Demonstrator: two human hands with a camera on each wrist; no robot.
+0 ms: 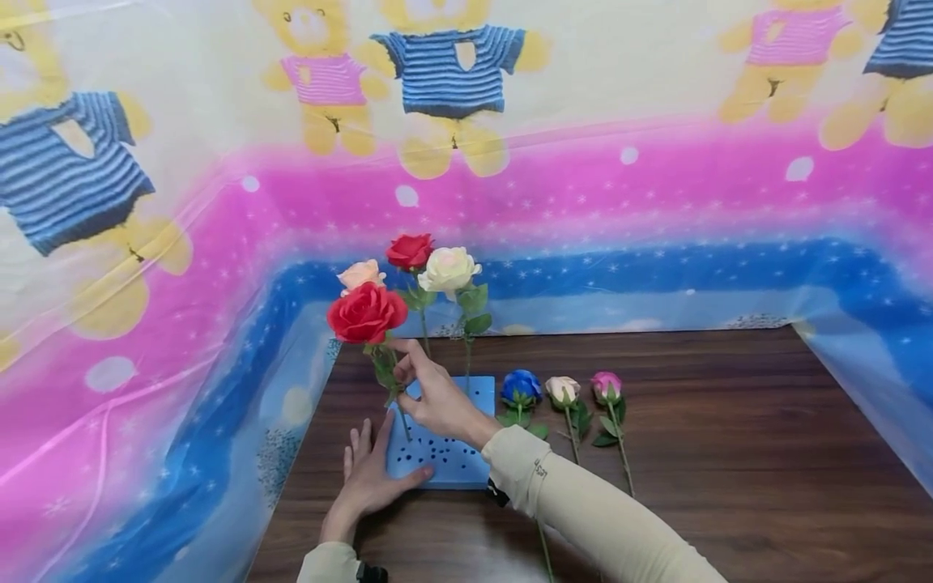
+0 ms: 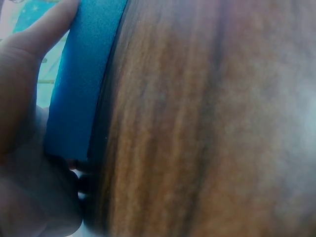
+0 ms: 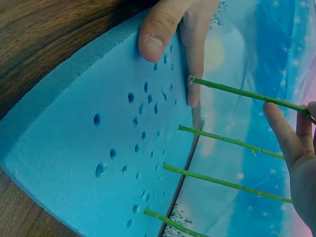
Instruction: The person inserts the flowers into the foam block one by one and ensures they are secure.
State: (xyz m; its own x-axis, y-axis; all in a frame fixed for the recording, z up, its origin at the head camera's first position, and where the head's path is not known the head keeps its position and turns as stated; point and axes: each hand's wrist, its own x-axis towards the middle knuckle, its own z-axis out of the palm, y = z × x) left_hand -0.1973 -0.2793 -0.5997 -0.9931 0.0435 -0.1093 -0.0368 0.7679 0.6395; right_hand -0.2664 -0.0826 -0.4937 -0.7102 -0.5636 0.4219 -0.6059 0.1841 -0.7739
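Observation:
My right hand (image 1: 440, 395) pinches the green stem of a red rose (image 1: 367, 312) above the left part of a blue foam block (image 1: 477, 474) dotted with holes. The bare lower end of that stem (image 3: 222, 88) shows apart from the foam in the right wrist view. My left hand (image 1: 375, 478) rests against the block's front left corner, thumb on its front edge and straight fingers along the left side. Upright behind the held rose are a peach rose (image 1: 359, 274), another red rose (image 1: 411, 252) and a white rose (image 1: 449, 270), their stems in the foam.
To the right of the block, a blue rose (image 1: 521, 389), a cream rose (image 1: 563, 391) and a pink rose (image 1: 607, 386) lie on the dark wood table (image 1: 714, 453). A printed cloth (image 1: 641, 194) hangs around its back and sides.

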